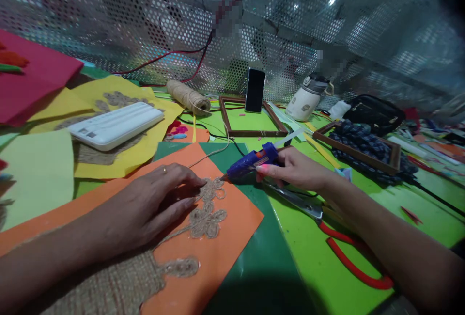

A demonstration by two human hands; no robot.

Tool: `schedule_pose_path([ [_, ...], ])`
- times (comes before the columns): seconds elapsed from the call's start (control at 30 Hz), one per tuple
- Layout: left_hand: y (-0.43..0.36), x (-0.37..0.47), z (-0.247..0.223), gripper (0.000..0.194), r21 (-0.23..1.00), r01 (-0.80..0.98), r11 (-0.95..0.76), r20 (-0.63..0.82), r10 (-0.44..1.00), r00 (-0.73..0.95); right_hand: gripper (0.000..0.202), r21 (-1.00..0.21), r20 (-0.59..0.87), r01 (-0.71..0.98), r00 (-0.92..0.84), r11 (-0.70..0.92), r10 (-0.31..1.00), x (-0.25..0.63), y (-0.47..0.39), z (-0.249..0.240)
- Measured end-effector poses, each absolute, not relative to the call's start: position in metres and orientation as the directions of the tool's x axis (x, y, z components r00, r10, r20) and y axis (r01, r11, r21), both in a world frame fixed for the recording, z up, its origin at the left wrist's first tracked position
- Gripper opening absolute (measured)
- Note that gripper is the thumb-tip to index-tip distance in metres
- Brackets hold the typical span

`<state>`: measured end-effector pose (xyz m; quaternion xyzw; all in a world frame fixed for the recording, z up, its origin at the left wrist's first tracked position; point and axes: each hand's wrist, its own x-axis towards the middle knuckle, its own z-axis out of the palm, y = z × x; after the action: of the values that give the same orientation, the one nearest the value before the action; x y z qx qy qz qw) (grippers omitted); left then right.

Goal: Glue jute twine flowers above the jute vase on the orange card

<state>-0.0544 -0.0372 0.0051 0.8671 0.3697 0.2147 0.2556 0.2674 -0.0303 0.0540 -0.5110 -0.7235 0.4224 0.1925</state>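
A blue hot glue gun (250,162) is in my right hand (290,167), its fingers wrapped round the handle. The nozzle touches or hovers just over the upper jute twine flower (210,190) on an orange sheet (232,223). My left hand (163,203) rests on the sheet, thumb and fingertips closed at that flower's left edge on the jute twine (214,151). This strand leads back towards a twine spool (189,97). Below lies a second twine flower (207,221), then a twine loop (181,266) and a wide woven twine shape (112,286), partly under my left forearm.
Red-handled scissors (312,208) lie beneath my right forearm. A white power bank (116,125) sits on yellow sheets at left. Behind are a wooden frame (254,133), an upright phone (255,90) and a white bottle (307,98). Another frame (363,152) rests on dark cloth at right.
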Motion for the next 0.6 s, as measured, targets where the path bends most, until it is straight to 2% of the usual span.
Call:
schedule_pose_path([
  [0.17, -0.037, -0.054, 0.005, 0.026, 0.534, 0.536, -0.653, 0.241, 0.726, 0.645, 0.036, -0.818, -0.151, 0.563, -0.412, 0.120, 0.899, 0.268, -0.028, 0.050],
  [0.4, -0.036, -0.056, 0.003, 0.026, 0.524, 0.531, -0.666, 0.241, 0.714, 0.657, 0.038, -0.797, -0.137, 0.585, -0.415, 0.149, 0.899, 0.271, -0.027, 0.046],
  [0.6, -0.037, -0.057, 0.005, 0.029, 0.523, 0.551, -0.650, 0.214, 0.726, 0.653, 0.044, -0.880, -0.130, 0.465, -0.433, 0.097, 0.892, 0.273, -0.022, 0.042],
])
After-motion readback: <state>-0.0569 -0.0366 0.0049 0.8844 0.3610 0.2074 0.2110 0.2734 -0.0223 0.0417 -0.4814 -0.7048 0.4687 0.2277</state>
